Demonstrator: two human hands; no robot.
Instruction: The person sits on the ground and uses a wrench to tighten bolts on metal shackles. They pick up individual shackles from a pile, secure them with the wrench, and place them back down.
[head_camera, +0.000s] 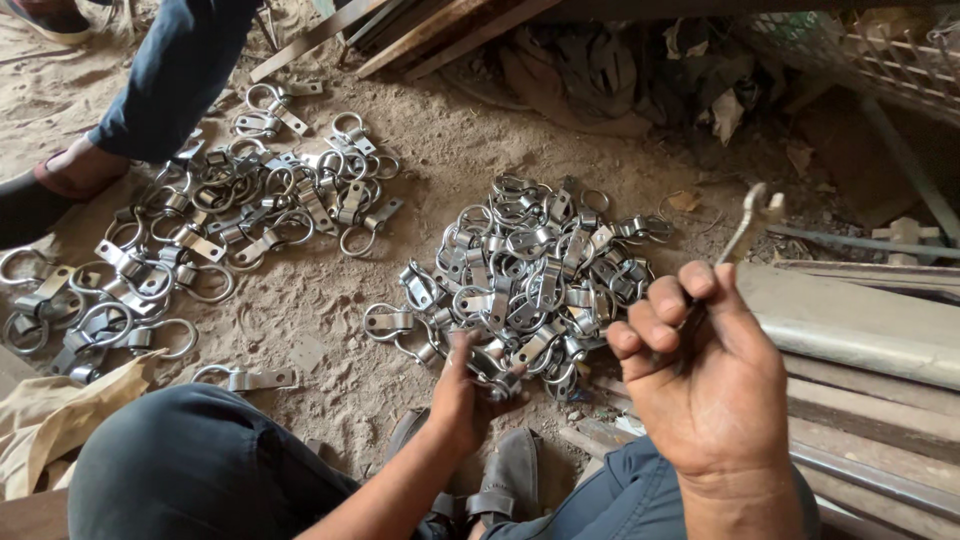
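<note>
Sandy dirt floor (440, 150); left hand (462, 392) pinches ring clamp (503, 383) at centre pile (530, 270); right hand (705, 385) fisted around flat metal spanner (748, 225).

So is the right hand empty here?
No, the right hand is closed around a metal spanner whose open end sticks up above the fingers.

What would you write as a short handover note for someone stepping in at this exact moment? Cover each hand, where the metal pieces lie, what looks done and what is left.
Left hand: down at the near edge of the middle pile of metal ring clamps, fingers closed on one clamp.
Right hand: raised, gripping a small open-ended spanner.
Second pile of ring clamps lies spread on the sandy ground to the left, beside another person's leg.
Done: cannot tell which pile has been worked.
Left: the clamp in the left hand, and apparently the rest of the middle pile.
</note>
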